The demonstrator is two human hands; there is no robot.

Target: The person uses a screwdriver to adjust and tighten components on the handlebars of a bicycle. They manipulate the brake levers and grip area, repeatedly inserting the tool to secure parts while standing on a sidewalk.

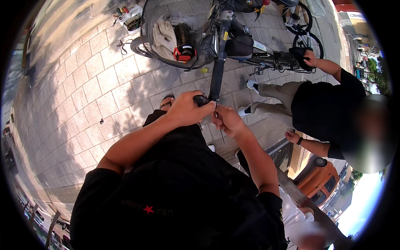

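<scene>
A bicycle's black handlebar grip (215,81) points toward me, and both my hands meet at its near end. My left hand (185,109) is closed round a piece with a rounded black end (201,100); my fingers hide the rest, so its kind is unclear. Close beside it, my right hand (229,120) is pinched with the fingertips touching near the grip's end. A thin dark rod or cable (222,134) sticks out below the right fingers. The contact point between the two hands is partly covered by the thumbs.
A wire basket (146,25) on the bicycle holds pale work gloves (164,39) and a dark bottle-like thing (183,37) near a red part (184,53). At right, another person's hand (309,58) rests on the saddle (299,57). A tool-filled container (131,20) stands on the paving (96,87).
</scene>
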